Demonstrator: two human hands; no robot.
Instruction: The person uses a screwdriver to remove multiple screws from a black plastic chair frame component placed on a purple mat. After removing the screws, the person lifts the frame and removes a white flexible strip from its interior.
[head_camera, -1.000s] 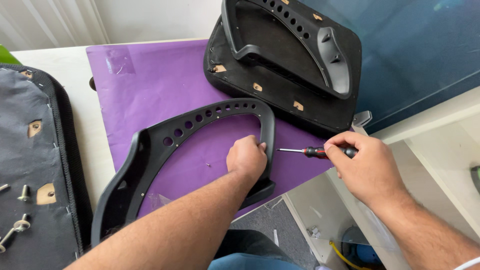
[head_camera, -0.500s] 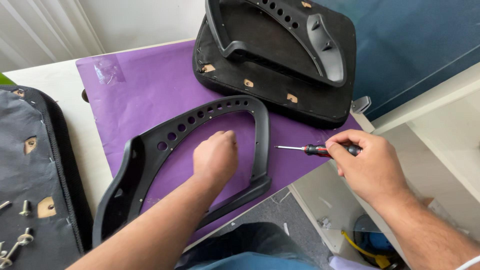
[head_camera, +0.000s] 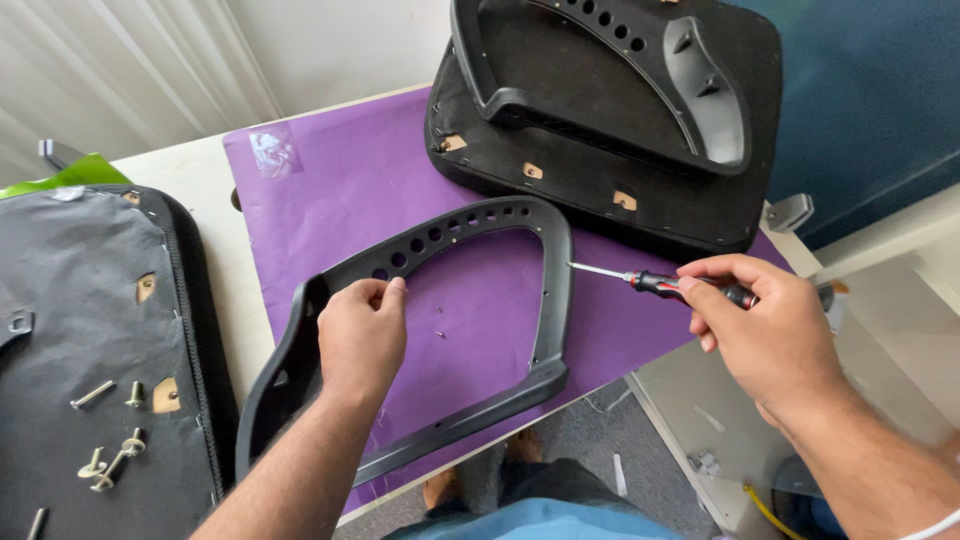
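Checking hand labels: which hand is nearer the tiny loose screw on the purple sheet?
Left. The left hand rests on the black armrest frame just left of the small screw; the right hand holds the screwdriver beyond the frame's right side.

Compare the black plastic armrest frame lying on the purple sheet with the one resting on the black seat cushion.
The black plastic armrest frame on the purple sheet lies wholly in view; the black plastic armrest frame on the black seat cushion is cut off by the picture's top edge. The left hand touches the first; no hand touches the second. Both are curved, with a row of round holes.
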